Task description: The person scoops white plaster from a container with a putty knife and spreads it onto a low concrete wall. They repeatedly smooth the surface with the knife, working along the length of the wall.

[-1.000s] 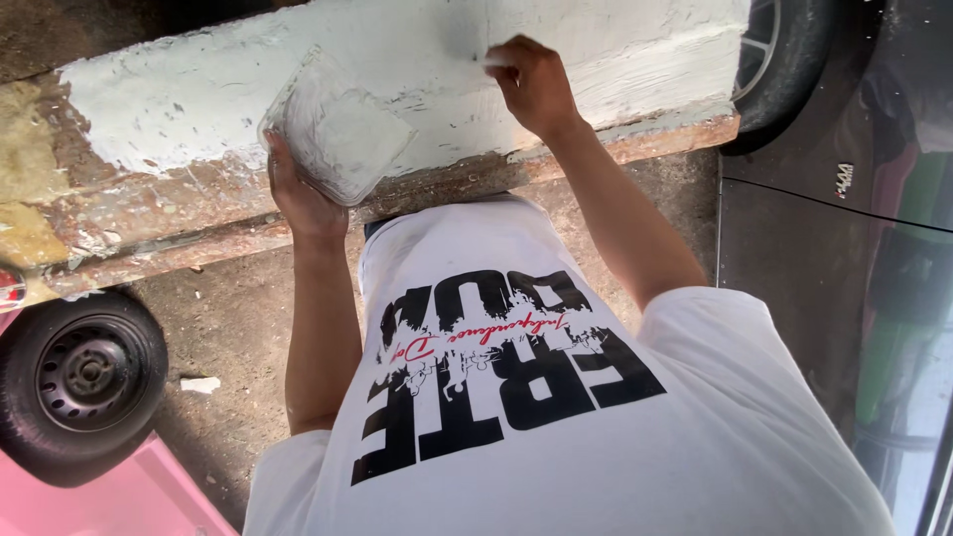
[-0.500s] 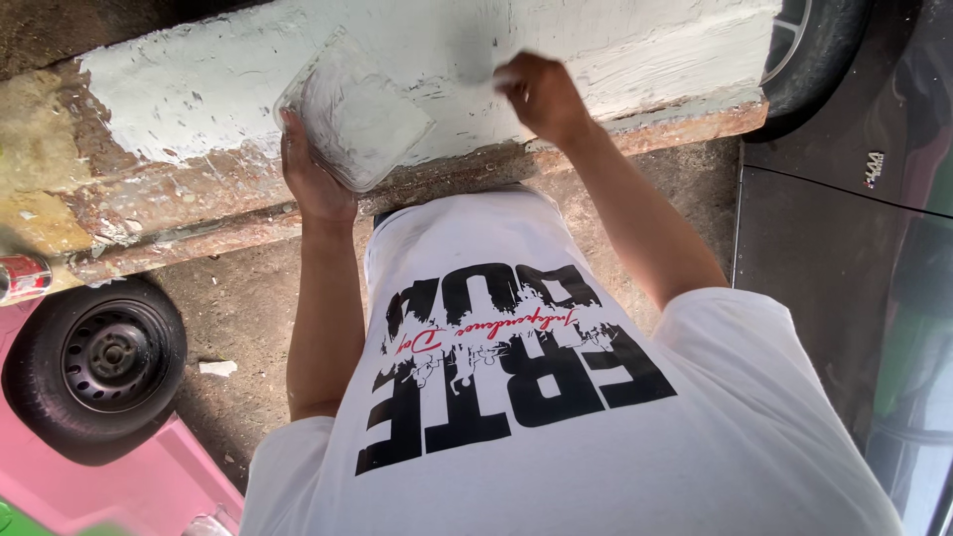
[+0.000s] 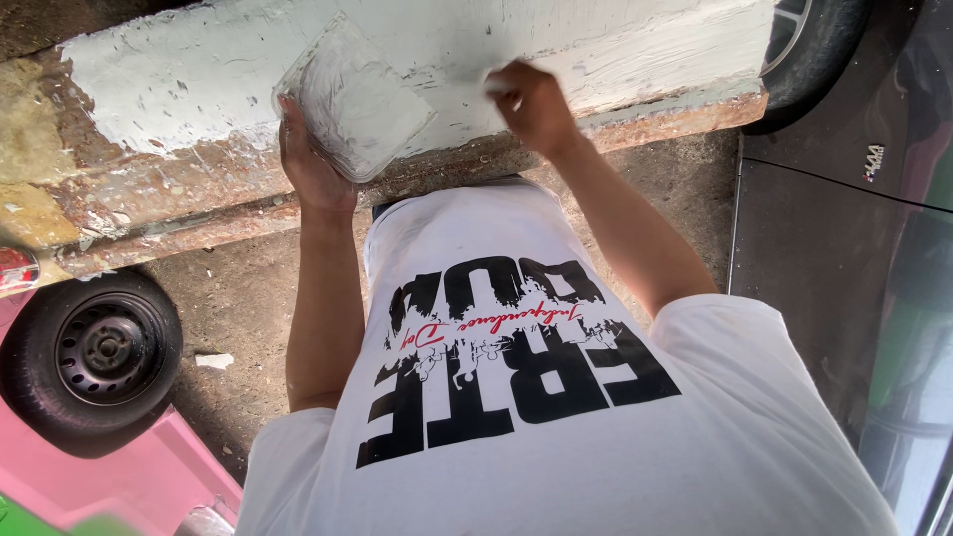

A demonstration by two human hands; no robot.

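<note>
The right hand (image 3: 531, 104) has slid rightward along the pale coated beam (image 3: 635, 45), fingers bunched on something small I cannot make out, so spreading goes on toward its right end. The left hand (image 3: 313, 164) still props the clear plastic tray (image 3: 355, 99) of white paste against the beam's lower edge, fingers clamped beneath it.

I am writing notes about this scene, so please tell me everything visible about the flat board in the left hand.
The board is a flat, roughly square piece, coated with pale grey-white paste, its edges looking clear or glossy. The left hand grips its lower corner from below, holding it tilted in front of the white-coated beam. Its material is hard to tell.
</note>
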